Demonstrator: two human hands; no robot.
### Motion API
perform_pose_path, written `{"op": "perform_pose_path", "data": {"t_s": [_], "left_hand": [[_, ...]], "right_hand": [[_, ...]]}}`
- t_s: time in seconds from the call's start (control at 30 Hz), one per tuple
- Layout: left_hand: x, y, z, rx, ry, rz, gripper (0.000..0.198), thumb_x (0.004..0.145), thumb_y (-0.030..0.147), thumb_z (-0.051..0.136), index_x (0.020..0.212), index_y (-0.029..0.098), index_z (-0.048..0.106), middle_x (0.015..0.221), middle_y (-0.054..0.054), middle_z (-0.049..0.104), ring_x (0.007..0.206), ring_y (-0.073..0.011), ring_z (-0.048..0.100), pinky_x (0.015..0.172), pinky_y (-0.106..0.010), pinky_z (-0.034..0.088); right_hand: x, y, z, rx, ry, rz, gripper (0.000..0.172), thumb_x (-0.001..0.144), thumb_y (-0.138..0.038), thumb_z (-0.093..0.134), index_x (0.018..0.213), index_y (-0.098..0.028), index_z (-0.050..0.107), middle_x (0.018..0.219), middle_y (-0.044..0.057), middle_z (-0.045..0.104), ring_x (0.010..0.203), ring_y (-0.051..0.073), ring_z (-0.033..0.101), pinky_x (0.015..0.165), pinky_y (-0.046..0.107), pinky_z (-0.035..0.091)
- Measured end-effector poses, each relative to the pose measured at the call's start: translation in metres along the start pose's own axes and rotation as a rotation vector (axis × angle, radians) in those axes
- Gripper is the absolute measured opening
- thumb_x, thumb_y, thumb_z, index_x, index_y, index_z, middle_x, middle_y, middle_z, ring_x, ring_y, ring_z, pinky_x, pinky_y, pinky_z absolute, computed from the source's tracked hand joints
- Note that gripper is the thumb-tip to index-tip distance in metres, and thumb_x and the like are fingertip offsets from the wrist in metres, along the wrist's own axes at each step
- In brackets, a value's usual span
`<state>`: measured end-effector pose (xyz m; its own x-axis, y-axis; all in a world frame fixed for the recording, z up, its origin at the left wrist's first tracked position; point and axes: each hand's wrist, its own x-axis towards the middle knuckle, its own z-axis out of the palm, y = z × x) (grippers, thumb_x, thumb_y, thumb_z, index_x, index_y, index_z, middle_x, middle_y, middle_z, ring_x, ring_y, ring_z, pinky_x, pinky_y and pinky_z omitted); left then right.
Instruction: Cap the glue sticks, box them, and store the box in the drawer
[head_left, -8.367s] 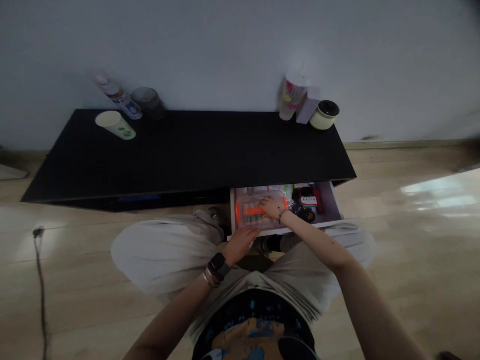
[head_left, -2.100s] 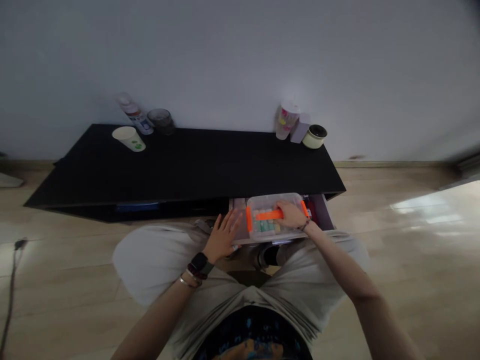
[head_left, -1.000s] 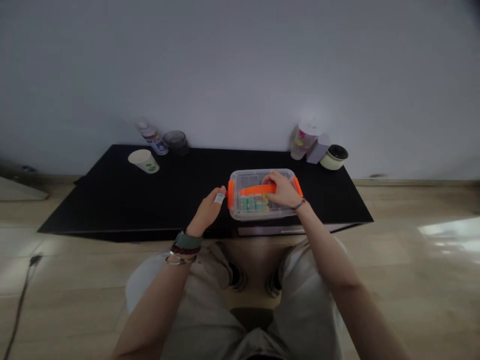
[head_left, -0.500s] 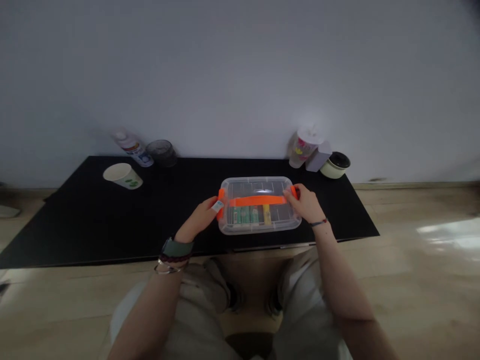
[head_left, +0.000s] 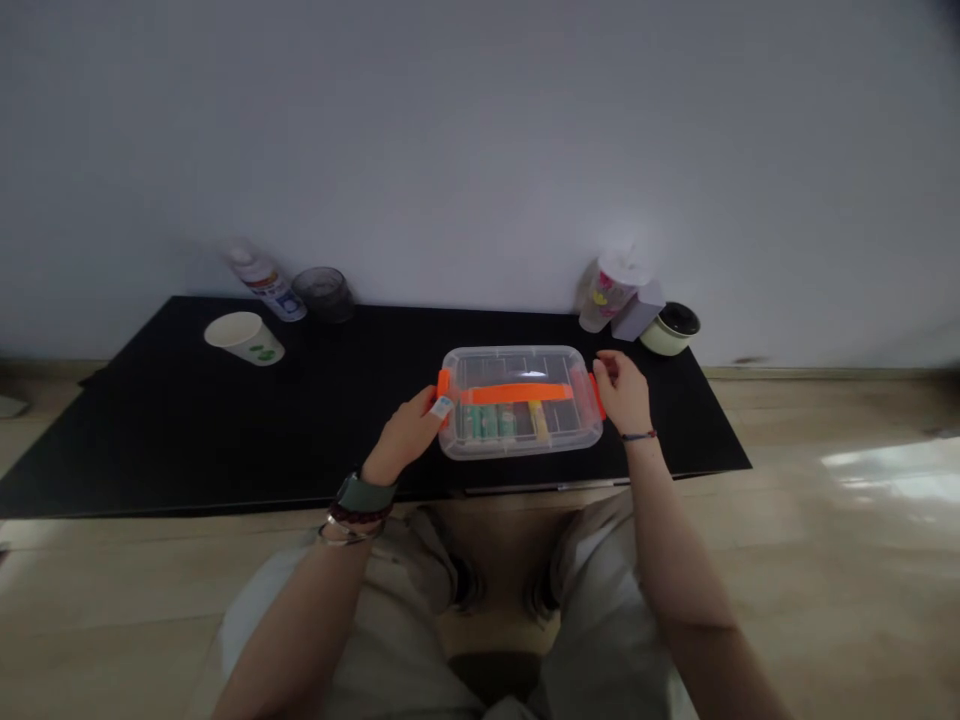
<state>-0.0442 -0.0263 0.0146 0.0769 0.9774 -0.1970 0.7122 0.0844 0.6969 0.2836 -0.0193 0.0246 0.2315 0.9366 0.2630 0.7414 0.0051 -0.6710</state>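
A clear plastic storage box [head_left: 555, 438] with orange side latches and an orange carrying handle [head_left: 517, 393] lies near the table's front edge, its lid on. Green-and-white packages [head_left: 487, 421] and a yellow one [head_left: 538, 420] show through the lid. My left hand [head_left: 405, 435] is closed on the box's left end, by the latch. A small white-and-blue piece [head_left: 441, 407] sits at its thumb; whether it is held or stuck there I cannot tell. At the right latch [head_left: 597, 396], my right hand [head_left: 626, 397] has its fingers curled against the box's edge.
On the black table [head_left: 225, 440], a paper cup [head_left: 247, 338], a spray can or bottle [head_left: 264, 280] and a dark glass [head_left: 324, 294] stand at left. A patterned tumbler [head_left: 606, 295], a white carton [head_left: 637, 310] and a cream pot with black lid [head_left: 670, 330] stand back right, along the wall.
My right thumb has come off the lid, and the right hand now sits at the box's outer right edge. The right latch looks tilted outward. My left hand stays at its end.
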Motion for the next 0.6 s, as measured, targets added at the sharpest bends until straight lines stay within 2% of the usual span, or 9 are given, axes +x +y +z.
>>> {"op": "perform_pose_path", "data": {"t_s": [0.03, 0.07, 0.13, 0.2, 0.33, 0.53, 0.6], "left_hand": [[-0.002, 0.004, -0.002, 0.069, 0.002, -0.025, 0.045, 0.090, 0.053, 0.036, 0.102, 0.022, 0.066, 0.099, -0.011, 0.073, 0.091, -0.0315, 0.067, 0.078, -0.039, 0.048], [-0.004, 0.008, -0.003, 0.139, 0.004, -0.048, 0.045, 0.091, 0.053, 0.036, 0.103, 0.022, 0.067, 0.099, -0.012, 0.073, 0.091, -0.0332, 0.068, 0.077, -0.040, 0.048], [-0.007, 0.013, -0.005, 0.259, 0.018, -0.074, 0.044, 0.091, 0.051, 0.037, 0.105, 0.023, 0.068, 0.099, -0.014, 0.073, 0.090, -0.0358, 0.068, 0.076, -0.040, 0.047], [-0.008, 0.016, -0.006, 0.326, 0.035, -0.071, 0.042, 0.091, 0.048, 0.039, 0.106, 0.022, 0.068, 0.098, -0.015, 0.073, 0.090, -0.0362, 0.068, 0.075, -0.040, 0.047], [-0.007, 0.015, -0.007, 0.292, 0.011, -0.035, 0.041, 0.094, 0.045, 0.037, 0.106, 0.020, 0.067, 0.096, -0.015, 0.073, 0.089, -0.0333, 0.069, 0.076, -0.038, 0.047], [-0.004, 0.008, -0.010, 0.068, -0.063, 0.059, 0.041, 0.095, 0.047, 0.034, 0.105, 0.020, 0.063, 0.096, -0.013, 0.073, 0.090, -0.0314, 0.069, 0.080, -0.038, 0.047], [-0.001, -0.002, -0.007, -0.009, -0.029, 0.076, 0.043, 0.094, 0.048, 0.034, 0.109, 0.019, 0.063, 0.100, -0.013, 0.073, 0.094, -0.0309, 0.069, 0.084, -0.040, 0.048]], "right_hand": [[-0.003, -0.008, 0.000, 0.013, 0.042, -0.122, 0.031, 0.093, -0.037, 0.051, 0.112, -0.018, 0.066, 0.107, 0.012, 0.070, 0.098, 0.024, 0.065, 0.086, 0.038, 0.052], [-0.006, -0.017, 0.001, 0.026, 0.016, -0.245, 0.031, 0.094, -0.039, 0.052, 0.113, -0.019, 0.066, 0.111, 0.012, 0.069, 0.104, 0.025, 0.063, 0.091, 0.040, 0.050], [-0.012, -0.034, 0.005, 0.008, -0.153, -0.458, 0.030, 0.095, -0.041, 0.053, 0.114, -0.022, 0.066, 0.115, 0.010, 0.067, 0.109, 0.026, 0.060, 0.095, 0.043, 0.047], [-0.014, -0.047, 0.013, -0.087, -0.303, -0.572, 0.032, 0.095, -0.044, 0.054, 0.115, -0.022, 0.067, 0.113, 0.010, 0.067, 0.108, 0.027, 0.058, 0.096, 0.044, 0.044], [-0.008, -0.057, 0.029, -0.272, -0.373, -0.608, 0.041, 0.092, -0.055, 0.057, 0.110, -0.020, 0.067, 0.100, 0.009, 0.067, 0.097, 0.028, 0.056, 0.086, 0.041, 0.039], [0.001, -0.056, 0.039, -0.355, -0.385, -0.641, 0.049, 0.088, -0.067, 0.056, 0.088, -0.019, 0.064, 0.090, 0.008, 0.064, 0.086, 0.023, 0.053, 0.077, 0.035, 0.034], [0.001, -0.056, 0.039, -0.366, -0.377, -0.644, 0.050, 0.088, -0.068, 0.055, 0.086, -0.019, 0.064, 0.089, 0.008, 0.064, 0.086, 0.023, 0.053, 0.076, 0.035, 0.033]]}}
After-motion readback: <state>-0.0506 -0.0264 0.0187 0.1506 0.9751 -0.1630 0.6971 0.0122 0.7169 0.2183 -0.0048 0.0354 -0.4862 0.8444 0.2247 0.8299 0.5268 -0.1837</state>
